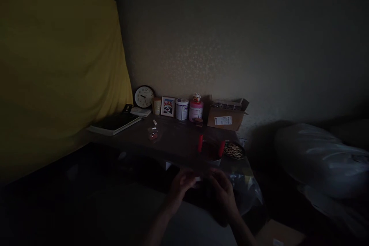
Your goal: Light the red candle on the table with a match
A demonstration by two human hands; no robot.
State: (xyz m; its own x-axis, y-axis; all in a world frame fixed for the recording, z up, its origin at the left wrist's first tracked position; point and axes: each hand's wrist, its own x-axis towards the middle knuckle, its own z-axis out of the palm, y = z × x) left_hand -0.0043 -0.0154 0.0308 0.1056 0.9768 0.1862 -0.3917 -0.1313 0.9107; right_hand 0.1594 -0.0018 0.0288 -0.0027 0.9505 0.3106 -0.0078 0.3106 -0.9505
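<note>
The room is very dim. My left hand [181,186] and my right hand [221,192] are raised close together in front of the near edge of a dark low table [175,142]. A small pale object [197,180] sits between the fingertips of both hands; what it is cannot be made out. Just beyond the hands, on the table, stands a small bowl with two red-handled items [210,150] sticking out of it, and beside it a round dish [234,150] of small pale pieces.
Along the wall stand a round clock [143,96], a framed picture [168,106], a white jar [182,108], a pink jar [196,109] and an open cardboard box [226,117]. A closed laptop [114,123] lies at left. A yellow cloth [57,69] hangs left; a pale bag [319,157] lies right.
</note>
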